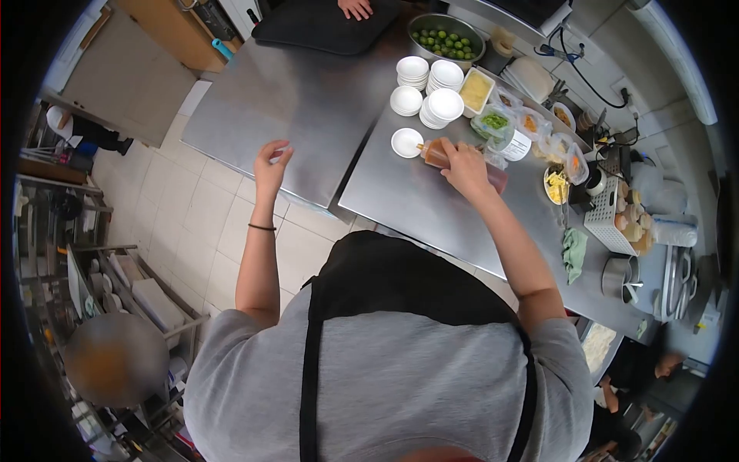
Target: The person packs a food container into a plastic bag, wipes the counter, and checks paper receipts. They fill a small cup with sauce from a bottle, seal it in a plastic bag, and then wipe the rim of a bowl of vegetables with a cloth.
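Note:
My right hand [464, 168] is wrapped round a squeeze bottle [437, 153] of reddish-brown sauce, tipped nearly flat. Its nozzle points left, at the rim of a small white bowl [406, 143] standing on the steel table. Off to the left, my left hand [272, 163] is raised near the edge of the other steel table, fingers loosely curled and thumb apart, with nothing visible in it. Behind the single bowl are several stacks of white bowls [444, 105]. A white tub [476, 90] of yellowish contents sits beside them, near a bag of chopped greens [494, 121].
A metal bowl of green limes [445, 43] stands at the back. Along the wall are bagged ingredients [531, 122], a bowl of yellow pieces [556, 185], a white basket [608, 219], a green cloth [573, 252] and a pot [618, 276]. Another person's hand [356, 8] rests on a black mat [327, 27].

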Tool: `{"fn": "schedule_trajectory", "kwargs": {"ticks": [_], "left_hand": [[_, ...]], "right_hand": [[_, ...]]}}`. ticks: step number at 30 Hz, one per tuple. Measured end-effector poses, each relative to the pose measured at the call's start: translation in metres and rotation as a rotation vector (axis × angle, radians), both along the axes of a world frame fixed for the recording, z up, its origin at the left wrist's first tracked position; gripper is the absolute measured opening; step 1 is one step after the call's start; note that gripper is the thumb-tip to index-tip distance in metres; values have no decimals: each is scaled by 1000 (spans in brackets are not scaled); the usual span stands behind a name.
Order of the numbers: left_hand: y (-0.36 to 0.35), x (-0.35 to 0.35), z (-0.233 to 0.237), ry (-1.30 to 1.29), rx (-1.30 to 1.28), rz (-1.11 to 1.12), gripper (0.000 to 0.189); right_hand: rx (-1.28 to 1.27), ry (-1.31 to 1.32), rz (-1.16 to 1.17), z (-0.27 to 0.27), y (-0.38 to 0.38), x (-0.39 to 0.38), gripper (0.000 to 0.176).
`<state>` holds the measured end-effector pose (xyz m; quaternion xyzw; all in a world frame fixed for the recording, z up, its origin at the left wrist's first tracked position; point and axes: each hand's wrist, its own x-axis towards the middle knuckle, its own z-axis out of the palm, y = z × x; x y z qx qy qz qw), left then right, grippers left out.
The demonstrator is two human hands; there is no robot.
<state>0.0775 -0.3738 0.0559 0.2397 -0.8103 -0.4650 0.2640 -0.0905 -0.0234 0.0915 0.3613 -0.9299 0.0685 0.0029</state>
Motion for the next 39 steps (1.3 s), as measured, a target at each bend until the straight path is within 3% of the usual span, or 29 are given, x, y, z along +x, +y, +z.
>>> {"fn": "schedule_trajectory", "kwargs": {"ticks": [6,15,18,22,24,25,27,28,29,30,34,36,38,39], "left_hand": [[-33,7,-10,-10,113,61,19],[-27,-17,-8,37,-73,-27,22],[-4,-32,-14,25,-23,-101,28],[44,-62,-16,-83,-76,-363,44],[70,-78,-20,-31,-182,-457,54],[84,-87,-22,21,-285,-548,63],[112,-104,-24,-3,-301,-626,71],[124,-112,-25,-46,-317,-677,80],[134,-121,-25,-64,-403,-691,86],[139,-126,-26,-52,-410,-710,86],[159,-148,-38,-84,-443,-684,83],[159,-150,-36,-39,-440,-668,79],[147,-155,-40,5,-501,-567,71],[136,-159,-31,-150,-466,-528,70]], "right_hand": [[227,139,7,-2,-21,-9,37],[243,116,-13,5,-31,-14,25],[269,89,-24,5,-33,-15,23],[249,72,-63,1,-31,-14,25],[124,-56,-132,-3,-24,-14,47],[123,-45,-154,-4,-19,-14,47],[-163,-215,-223,-7,-8,-8,62],[-170,-202,-245,-9,-2,-5,62],[-340,-260,-250,-7,2,0,63],[-510,-313,-252,-5,6,6,63],[-716,-442,-357,24,34,32,67],[-759,-276,-392,25,57,40,66],[-820,-275,-449,47,85,48,65],[-852,-236,-500,55,99,51,64]]}}
